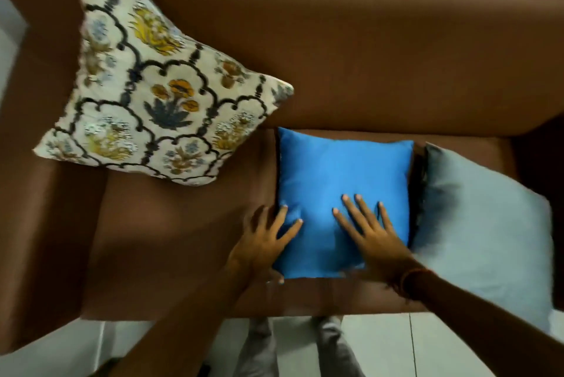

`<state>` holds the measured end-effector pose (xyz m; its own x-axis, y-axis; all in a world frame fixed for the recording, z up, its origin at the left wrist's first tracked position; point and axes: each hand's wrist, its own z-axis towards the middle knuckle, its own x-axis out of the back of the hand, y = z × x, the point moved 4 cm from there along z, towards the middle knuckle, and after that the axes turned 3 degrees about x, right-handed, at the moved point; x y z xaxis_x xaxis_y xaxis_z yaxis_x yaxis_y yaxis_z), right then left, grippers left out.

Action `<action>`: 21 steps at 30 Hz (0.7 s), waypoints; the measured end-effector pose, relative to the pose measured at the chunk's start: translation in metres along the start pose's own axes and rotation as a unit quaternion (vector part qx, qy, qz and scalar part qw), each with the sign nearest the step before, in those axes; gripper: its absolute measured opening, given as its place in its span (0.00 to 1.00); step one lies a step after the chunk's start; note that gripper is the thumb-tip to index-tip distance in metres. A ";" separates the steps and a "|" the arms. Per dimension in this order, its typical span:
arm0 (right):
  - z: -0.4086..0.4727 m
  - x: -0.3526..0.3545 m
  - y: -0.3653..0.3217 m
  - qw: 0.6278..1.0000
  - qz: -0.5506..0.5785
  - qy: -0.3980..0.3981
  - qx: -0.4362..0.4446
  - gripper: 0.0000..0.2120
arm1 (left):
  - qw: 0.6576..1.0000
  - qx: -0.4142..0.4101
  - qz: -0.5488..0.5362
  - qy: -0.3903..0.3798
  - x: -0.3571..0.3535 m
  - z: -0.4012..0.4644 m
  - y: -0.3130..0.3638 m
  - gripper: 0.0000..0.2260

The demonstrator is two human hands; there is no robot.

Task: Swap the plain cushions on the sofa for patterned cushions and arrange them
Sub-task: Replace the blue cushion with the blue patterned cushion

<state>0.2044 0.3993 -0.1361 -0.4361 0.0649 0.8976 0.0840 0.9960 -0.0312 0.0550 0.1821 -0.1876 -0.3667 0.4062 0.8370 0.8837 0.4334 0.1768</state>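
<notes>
A plain blue cushion [341,181] lies flat on the seat of the brown sofa [381,56]. My left hand [262,242] wraps its lower left corner, fingers on top and thumb at the bottom edge. My right hand [372,236] rests flat on the lower middle of the blue cushion, fingers spread. A patterned cushion [152,96], cream with dark arches and yellow flowers, leans tilted in the sofa's left corner. A plain pale grey-blue cushion [488,224] lies at the right of the seat, touching the blue one's right edge.
The sofa's left armrest [39,193] and backrest enclose the seat. Bare brown seat [183,239] shows between the patterned cushion and the blue one. White tiled floor [442,346] and my grey-trousered legs [259,346] are in front of the sofa.
</notes>
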 end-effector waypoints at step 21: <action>-0.026 0.139 0.176 0.683 0.624 0.321 -0.200 0.10 | 0.880 -0.090 -0.375 0.277 0.301 0.068 0.077 0.38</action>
<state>0.1819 0.5816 -0.0059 0.6721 0.6801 0.2927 0.3255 0.0836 -0.9418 -0.0075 0.3924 0.0429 -0.7114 -0.4165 0.5660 0.5044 0.2582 0.8240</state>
